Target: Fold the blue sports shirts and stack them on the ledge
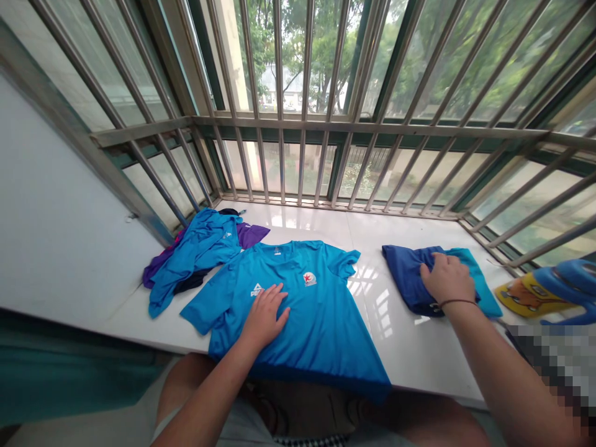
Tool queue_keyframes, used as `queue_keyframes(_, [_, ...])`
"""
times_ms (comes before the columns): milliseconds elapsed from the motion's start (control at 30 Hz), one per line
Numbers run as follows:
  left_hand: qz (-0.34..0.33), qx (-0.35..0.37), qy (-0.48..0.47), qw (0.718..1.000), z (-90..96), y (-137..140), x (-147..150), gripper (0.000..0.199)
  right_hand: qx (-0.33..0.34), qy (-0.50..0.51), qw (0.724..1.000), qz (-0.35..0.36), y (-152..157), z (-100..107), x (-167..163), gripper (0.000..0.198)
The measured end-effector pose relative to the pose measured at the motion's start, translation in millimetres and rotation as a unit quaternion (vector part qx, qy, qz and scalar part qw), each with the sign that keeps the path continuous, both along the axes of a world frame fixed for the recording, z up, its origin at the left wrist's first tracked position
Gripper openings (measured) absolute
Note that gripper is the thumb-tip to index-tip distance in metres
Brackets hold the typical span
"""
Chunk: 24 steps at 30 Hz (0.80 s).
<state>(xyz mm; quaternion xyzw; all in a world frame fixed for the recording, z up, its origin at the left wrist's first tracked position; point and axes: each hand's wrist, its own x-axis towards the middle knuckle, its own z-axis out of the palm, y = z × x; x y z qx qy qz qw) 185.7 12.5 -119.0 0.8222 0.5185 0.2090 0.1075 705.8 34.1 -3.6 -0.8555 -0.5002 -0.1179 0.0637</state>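
A blue short-sleeved T-shirt (302, 323) lies spread face up in front of me, with a white logo and a round red-and-white badge on the chest. Its hem hangs over the ledge's front edge. My left hand (266, 315) rests flat on the chest, fingers apart, gripping nothing. To the right, my right hand (449, 279) lies on top of a folded dark blue garment (405, 273), thumb apart from the fingers; the fingertips are partly hidden. Beside and partly under that hand is a folded lighter blue garment (482, 282).
A loose heap of blue, purple and dark clothes (200, 248) lies at the left. A yellow and blue bottle (544, 288) lies at the right edge. Metal window bars (302, 127) close off the back of the white ledge (372, 310). A green curtain (69, 372) hangs lower left.
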Motion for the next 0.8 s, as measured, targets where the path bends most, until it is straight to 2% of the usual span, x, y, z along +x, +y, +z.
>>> queue_keyframes(100, [-0.002,-0.002,0.000,1.000,0.7,0,0,0.038,-0.023,0.030,0.991,0.132,5,-10,-47,0.045])
queue_keyframes(200, [-0.004,0.002,-0.006,1.000,0.1,0,0,0.039,-0.046,0.064,0.963,0.259,9,-26,-106,0.041])
queue_keyframes(300, [-0.002,0.004,-0.007,1.000,-1.0,-1,0,0.039,-0.049,0.090,0.941,0.322,2,-48,-169,0.044])
queue_keyframes(400, [-0.003,0.004,-0.003,1.000,-1.4,-2,0,0.040,-0.066,0.097,0.937,0.329,-20,-74,-220,0.050])
queue_keyframes(500, [-0.006,0.004,0.007,1.000,-0.7,-2,1,0.042,-0.063,0.070,0.953,0.287,-49,-92,-249,0.042])
queue_keyframes(633, [-0.012,0.003,0.035,0.999,-0.8,-3,2,0.047,-0.083,0.047,0.968,0.233,-72,-94,-254,0.037])
queue_keyframes(800, [-0.053,-0.005,0.054,0.997,-5.0,-19,5,0.063,-0.114,0.059,0.958,0.255,-89,-90,-237,0.031])
